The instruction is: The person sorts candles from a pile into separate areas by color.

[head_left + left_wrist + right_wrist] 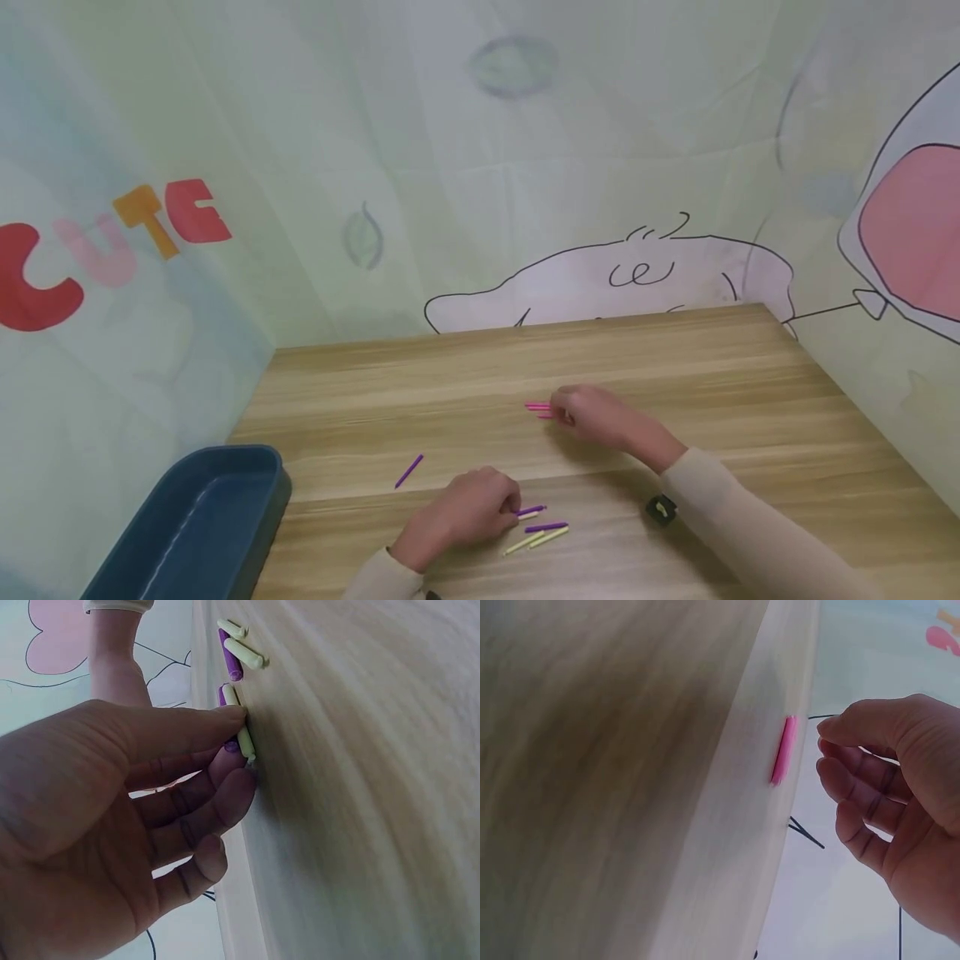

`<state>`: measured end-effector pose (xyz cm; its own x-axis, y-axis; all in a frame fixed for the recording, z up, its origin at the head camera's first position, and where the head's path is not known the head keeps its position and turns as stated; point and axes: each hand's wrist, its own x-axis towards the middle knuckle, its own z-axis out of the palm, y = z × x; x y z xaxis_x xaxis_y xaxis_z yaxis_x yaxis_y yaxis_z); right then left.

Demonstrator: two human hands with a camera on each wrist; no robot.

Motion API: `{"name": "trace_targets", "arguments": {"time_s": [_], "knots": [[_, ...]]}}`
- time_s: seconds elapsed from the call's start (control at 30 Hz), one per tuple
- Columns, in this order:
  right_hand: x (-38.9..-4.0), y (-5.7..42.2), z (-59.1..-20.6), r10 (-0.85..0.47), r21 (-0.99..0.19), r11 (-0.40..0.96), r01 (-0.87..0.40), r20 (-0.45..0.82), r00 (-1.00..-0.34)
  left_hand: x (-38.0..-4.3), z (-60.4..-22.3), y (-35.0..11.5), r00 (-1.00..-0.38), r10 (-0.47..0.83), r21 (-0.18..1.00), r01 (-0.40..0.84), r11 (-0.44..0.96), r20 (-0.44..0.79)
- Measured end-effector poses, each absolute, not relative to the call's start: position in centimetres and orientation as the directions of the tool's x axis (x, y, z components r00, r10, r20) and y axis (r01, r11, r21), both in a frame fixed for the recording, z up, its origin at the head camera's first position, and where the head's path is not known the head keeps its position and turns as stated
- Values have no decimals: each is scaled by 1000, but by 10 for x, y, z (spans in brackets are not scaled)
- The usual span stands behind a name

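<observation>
Left hand (459,517) sits nearest the person, knuckles up on the wooden table (750,375), its curled fingertips (229,761) pinching the ends of a yellow stick (244,735) and a purple stick (223,694) against the tabletop. Just beyond those fingertips, to the hand's right, lie the loose sticks (542,533): two purple and two pale yellow, close together and roughly parallel. To the hand's left and a little farther off, a single purple stick (408,471) lies alone, and past that, at the table's near-left corner, stands a dark blue tray (225,492).

Farther out, the right hand (596,417) rests on the table with its fingers curled and slightly apart; the wrist view shows it holding nothing, thumb and forefinger poised just beside the pink sticks (538,408), which lie flat on the wood at its fingertips. A small black object (662,508) sits under the right forearm.

By the look of it, the step in hand is sorting the sticks by colour: the left hand gathering the purple and yellow ones, the right about to take the pink. The next move likely calls for a fine pinch, since the sticks are thin, lie flat and could roll away.
</observation>
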<state>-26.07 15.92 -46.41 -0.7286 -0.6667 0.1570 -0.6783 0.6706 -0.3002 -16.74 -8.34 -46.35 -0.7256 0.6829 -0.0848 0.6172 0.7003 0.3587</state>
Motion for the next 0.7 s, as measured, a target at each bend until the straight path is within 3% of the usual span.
{"name": "trace_targets", "arguments": {"time_s": [0.17, 0.43, 0.7], "knots": [[-256, 159, -462, -676, -302, 656, -692, 172, -716, -168, -463, -84, -733, 673, 368, 602, 709, -98], [-242, 159, -467, -751, -330, 540, -774, 225, -620, -169, -462, -84, -734, 673, 376, 599, 707, -95], [-226, 154, -468, -788, -329, 493, -805, 224, -574, -168, -463, -84, -724, 685, 385, 612, 691, -78]]}}
